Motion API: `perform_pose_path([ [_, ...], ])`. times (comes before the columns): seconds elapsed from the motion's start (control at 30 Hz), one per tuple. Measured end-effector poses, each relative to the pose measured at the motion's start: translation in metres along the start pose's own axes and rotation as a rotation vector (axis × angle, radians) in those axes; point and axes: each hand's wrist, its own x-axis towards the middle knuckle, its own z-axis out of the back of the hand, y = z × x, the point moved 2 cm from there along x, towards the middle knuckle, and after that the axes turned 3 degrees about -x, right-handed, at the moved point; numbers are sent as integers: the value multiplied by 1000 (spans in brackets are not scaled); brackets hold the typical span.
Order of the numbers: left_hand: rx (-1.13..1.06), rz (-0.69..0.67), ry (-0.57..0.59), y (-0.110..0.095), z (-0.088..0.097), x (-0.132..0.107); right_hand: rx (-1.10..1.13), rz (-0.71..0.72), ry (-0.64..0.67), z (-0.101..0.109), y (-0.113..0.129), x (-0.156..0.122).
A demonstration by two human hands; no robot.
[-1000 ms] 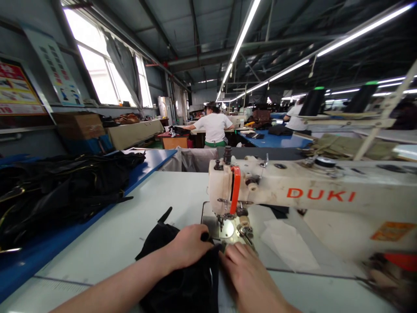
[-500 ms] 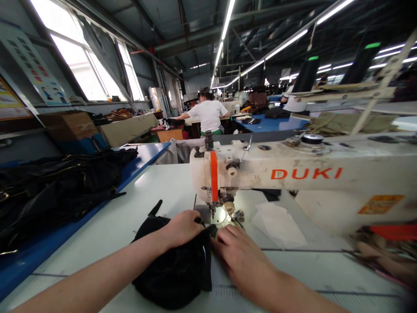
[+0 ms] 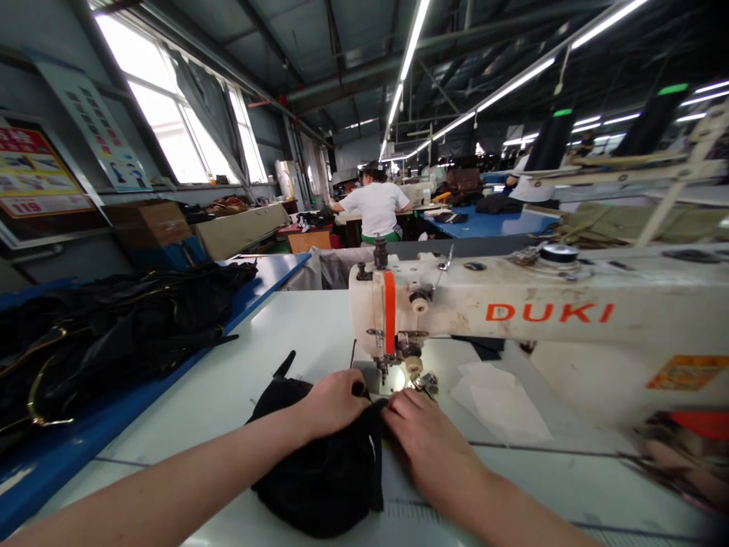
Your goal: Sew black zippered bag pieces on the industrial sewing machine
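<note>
A bunched piece of black fabric [image 3: 322, 475] lies on the white sewing table [image 3: 228, 395] in front of the white sewing machine [image 3: 512, 311]. My left hand [image 3: 333, 403] rests on top of the fabric with its fingers curled over the edge, gripping it just in front of the needle and presser foot [image 3: 407, 372]. My right hand [image 3: 424, 433] lies on the table at the fabric's right edge, its fingertips pressed to the cloth beside the lit needle plate. The fingertips of both hands are partly hidden by the fabric.
A heap of black garments [image 3: 108, 334] covers the blue table at the left. A white paper sheet [image 3: 501, 403] lies behind the machine's arm. A person in a white shirt [image 3: 376, 209] works at a far table. Thread cones [image 3: 550, 140] stand on a rack at the right.
The view has shifted a little; my hands and the black fabric stay in front of the needle, the fabric edge held slightly closer to the presser foot.
</note>
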Motion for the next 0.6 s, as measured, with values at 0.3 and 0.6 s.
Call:
perform_pose_path([
  [0.3, 370, -840, -113, -1, 4, -25, -54, 9, 12, -4, -2, 3],
  [0.6, 176, -668, 91, 8, 20, -57, -86, 45, 9, -10, -9, 3],
])
